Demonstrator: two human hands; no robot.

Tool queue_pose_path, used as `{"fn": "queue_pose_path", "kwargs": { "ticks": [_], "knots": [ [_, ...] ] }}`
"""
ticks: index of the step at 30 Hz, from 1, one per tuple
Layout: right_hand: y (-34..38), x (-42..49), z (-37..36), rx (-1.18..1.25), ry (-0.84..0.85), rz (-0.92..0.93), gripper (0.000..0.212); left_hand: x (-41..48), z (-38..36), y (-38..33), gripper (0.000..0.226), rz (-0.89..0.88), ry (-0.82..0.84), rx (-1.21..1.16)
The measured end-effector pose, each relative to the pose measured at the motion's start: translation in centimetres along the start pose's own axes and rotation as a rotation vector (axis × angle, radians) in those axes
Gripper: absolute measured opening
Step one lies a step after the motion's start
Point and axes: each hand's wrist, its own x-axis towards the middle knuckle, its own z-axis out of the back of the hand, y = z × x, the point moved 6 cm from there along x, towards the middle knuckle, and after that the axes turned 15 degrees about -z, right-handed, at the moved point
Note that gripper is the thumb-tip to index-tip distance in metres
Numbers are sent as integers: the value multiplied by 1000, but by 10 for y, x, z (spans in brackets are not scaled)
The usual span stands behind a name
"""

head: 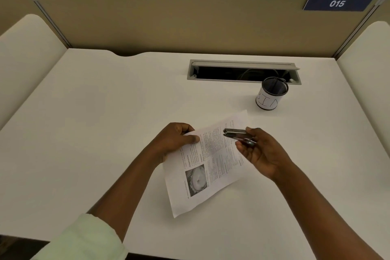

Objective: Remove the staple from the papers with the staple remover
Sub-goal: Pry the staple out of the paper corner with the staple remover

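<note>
Metal staple remover (237,134) sits crosswise in my right hand (262,154), pinched between thumb and fingers, tip pointing left over the papers (207,167). My left hand (175,139) grips their far left edge; the sheets run diagonally above the desk (95,133). A black mesh cup (271,94) carries a handwritten label I cannot read. The blue sign (337,3) reads 015.

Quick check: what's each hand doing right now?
Left hand: grips the papers.
Right hand: holds the staple remover.
</note>
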Motion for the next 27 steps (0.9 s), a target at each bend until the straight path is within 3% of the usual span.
{"fn": "queue_pose_path", "kwargs": {
  "ticks": [4,8,13,16,23,27],
  "knots": [
    [-19,-8,-17,-19,103,-67,50,-6,-4,-17,16,-41,19,-8],
    [-31,-19,-27,-68,181,-95,42,-12,-5,-34,14,-84,35,11],
    [-23,-35,-38,-534,23,158,25,-18,-6,-47,7,-102,50,9],
    [-22,-42,-48,-751,-34,228,34,-20,-6,-50,7,-97,57,-5],
    [-20,-60,-61,-1182,-108,577,26,-24,-7,-58,6,-107,55,6],
    [-17,-66,-65,-1255,-162,666,27,-25,-5,-63,8,-102,42,32]
  ]
}}
